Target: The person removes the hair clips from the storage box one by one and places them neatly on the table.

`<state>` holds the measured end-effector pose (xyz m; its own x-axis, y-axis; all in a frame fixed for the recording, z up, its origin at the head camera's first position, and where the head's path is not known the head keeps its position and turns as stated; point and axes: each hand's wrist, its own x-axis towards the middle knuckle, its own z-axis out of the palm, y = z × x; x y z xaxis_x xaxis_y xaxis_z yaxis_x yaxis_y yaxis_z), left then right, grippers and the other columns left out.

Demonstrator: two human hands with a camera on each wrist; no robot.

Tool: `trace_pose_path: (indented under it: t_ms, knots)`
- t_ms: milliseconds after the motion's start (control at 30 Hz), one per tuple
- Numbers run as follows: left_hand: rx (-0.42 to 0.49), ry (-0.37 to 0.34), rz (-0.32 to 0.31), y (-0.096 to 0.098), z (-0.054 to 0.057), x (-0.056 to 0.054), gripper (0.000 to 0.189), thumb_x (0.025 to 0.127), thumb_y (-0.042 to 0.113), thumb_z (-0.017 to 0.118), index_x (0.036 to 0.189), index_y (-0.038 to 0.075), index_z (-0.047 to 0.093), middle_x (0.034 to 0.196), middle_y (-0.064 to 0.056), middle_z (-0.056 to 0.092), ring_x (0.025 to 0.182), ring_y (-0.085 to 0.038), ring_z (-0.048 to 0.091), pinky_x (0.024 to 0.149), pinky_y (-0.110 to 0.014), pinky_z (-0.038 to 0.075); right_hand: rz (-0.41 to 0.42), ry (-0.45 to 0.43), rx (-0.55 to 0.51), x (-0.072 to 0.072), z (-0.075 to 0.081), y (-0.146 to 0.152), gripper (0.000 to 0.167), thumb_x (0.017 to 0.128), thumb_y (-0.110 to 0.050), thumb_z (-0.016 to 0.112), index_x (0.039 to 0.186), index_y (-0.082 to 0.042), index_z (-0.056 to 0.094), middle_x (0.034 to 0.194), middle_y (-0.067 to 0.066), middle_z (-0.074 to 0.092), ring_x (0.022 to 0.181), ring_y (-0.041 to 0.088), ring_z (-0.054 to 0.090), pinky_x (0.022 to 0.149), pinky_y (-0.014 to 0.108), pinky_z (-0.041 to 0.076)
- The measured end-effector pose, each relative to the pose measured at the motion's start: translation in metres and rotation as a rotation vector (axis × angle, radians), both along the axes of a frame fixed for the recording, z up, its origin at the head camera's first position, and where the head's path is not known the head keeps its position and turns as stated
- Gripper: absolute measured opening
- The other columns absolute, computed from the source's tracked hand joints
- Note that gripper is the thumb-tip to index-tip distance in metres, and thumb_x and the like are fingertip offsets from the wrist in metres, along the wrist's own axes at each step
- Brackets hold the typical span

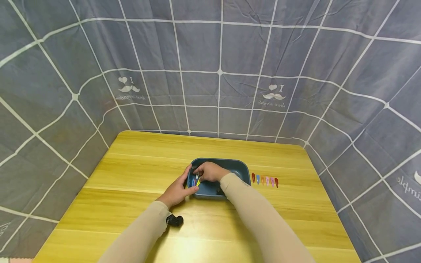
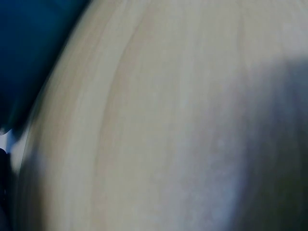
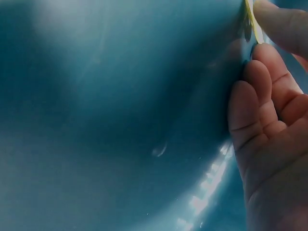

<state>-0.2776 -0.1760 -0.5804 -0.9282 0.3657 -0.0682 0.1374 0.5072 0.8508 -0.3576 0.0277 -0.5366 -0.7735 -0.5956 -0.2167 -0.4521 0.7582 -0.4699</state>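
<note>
A dark blue rectangular tray stands on the wooden table, with several small hair clips lying at its left end. My right hand reaches down into it. In the right wrist view, a yellow hair clip is pinched between the thumb and fingertips, close to the tray's floor. At the tray's left end, my left hand rests with fingers and thumb extended against the outer wall and corner. The left wrist view shows only blurred table and part of the blue tray.
Right of the tray, several hair clips in red, blue, orange and pink lie in a row on the wooden table. A black device sits at the left wrist. A grey checked curtain hangs behind and around.
</note>
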Motion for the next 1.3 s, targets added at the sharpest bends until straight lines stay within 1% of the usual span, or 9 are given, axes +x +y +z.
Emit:
trace_pose_path:
  t_ms: [133,233,400,633,767,967,1133,1200,1300]
  knots:
    - [0.01,-0.011,-0.007,0.0002,0.0008,0.0003,0.096,0.101,0.042,0.071,0.17,0.042,0.004,0.171,-0.022,0.028,0.154,-0.045,0.037,0.123,-0.065,0.033,0.012,0.027,0.041,0.0015,-0.0008,-0.0012,0.042,0.092,-0.01,0.081,0.133,-0.016,0.076,0.11,0.001,0.078,0.093,0.009,0.063,0.092,0.03,0.057]
    - [0.014,-0.007,-0.008,0.0001,0.001,0.0005,0.096,0.1,0.045,0.071,0.17,0.042,0.004,0.172,-0.021,0.028,0.155,-0.044,0.036,0.123,-0.064,0.033,0.005,0.033,0.057,0.0025,-0.0003,-0.0017,0.038,0.092,-0.009,0.081,0.13,-0.016,0.078,0.108,0.001,0.077,0.092,0.009,0.062,0.091,0.03,0.056]
    - [0.013,-0.005,-0.005,-0.0002,0.0012,0.0006,0.097,0.099,0.047,0.072,0.17,0.043,0.005,0.172,-0.02,0.028,0.156,-0.044,0.035,0.124,-0.065,0.031,-0.006,0.025,0.044,0.0034,-0.0003,-0.0013,0.031,0.093,-0.008,0.079,0.123,-0.015,0.08,0.096,-0.003,0.073,0.083,0.007,0.056,0.082,0.025,0.053]
    - [0.002,0.005,-0.002,0.0008,0.003,0.0016,0.094,0.102,0.041,0.07,0.17,0.041,0.005,0.172,-0.021,0.028,0.156,-0.046,0.034,0.123,-0.067,0.031,-0.011,0.022,-0.015,0.0017,-0.0027,0.0012,0.034,0.096,-0.012,0.076,0.13,-0.01,0.076,0.075,-0.007,0.061,0.067,0.006,0.05,0.066,0.021,0.043]
    - [0.005,0.01,0.002,0.0011,0.0036,0.002,0.094,0.102,0.041,0.07,0.17,0.041,0.006,0.169,-0.023,0.032,0.153,-0.046,0.037,0.122,-0.067,0.032,-0.01,0.016,-0.004,0.0028,-0.0002,-0.0003,0.037,0.095,-0.015,0.079,0.131,-0.008,0.075,0.079,-0.006,0.062,0.07,0.007,0.052,0.069,0.022,0.044]
    - [0.002,0.013,0.005,0.0004,0.0021,0.0013,0.094,0.101,0.042,0.07,0.17,0.04,0.005,0.169,-0.024,0.032,0.154,-0.047,0.036,0.121,-0.069,0.032,-0.015,0.027,0.007,0.0035,-0.001,-0.0016,0.035,0.095,-0.011,0.078,0.13,-0.008,0.075,0.082,-0.004,0.063,0.073,0.008,0.052,0.071,0.023,0.045]
    - [0.008,-0.002,0.004,0.0002,0.0017,0.0015,0.094,0.102,0.041,0.07,0.17,0.042,0.005,0.171,-0.022,0.029,0.155,-0.046,0.034,0.122,-0.069,0.03,-0.066,0.07,-0.008,0.0049,-0.0002,-0.0015,0.031,0.097,-0.015,0.076,0.127,-0.006,0.076,0.081,-0.004,0.068,0.069,0.008,0.055,0.071,0.024,0.049]
    - [0.011,-0.007,0.003,0.0003,0.0021,0.0016,0.094,0.101,0.041,0.07,0.169,0.043,0.005,0.171,-0.022,0.028,0.156,-0.046,0.034,0.122,-0.069,0.03,-0.087,0.095,0.006,0.0059,0.0008,-0.0021,0.03,0.098,-0.018,0.077,0.126,-0.006,0.077,0.081,-0.004,0.071,0.068,0.007,0.055,0.073,0.024,0.051]
    - [0.006,-0.001,0.008,0.0,0.0022,0.0013,0.094,0.101,0.042,0.07,0.169,0.044,0.005,0.169,-0.023,0.032,0.154,-0.046,0.037,0.121,-0.069,0.032,-0.081,0.119,0.044,0.0074,0.004,-0.0035,0.03,0.097,-0.021,0.078,0.123,-0.006,0.078,0.079,-0.003,0.073,0.067,0.006,0.056,0.075,0.025,0.055]
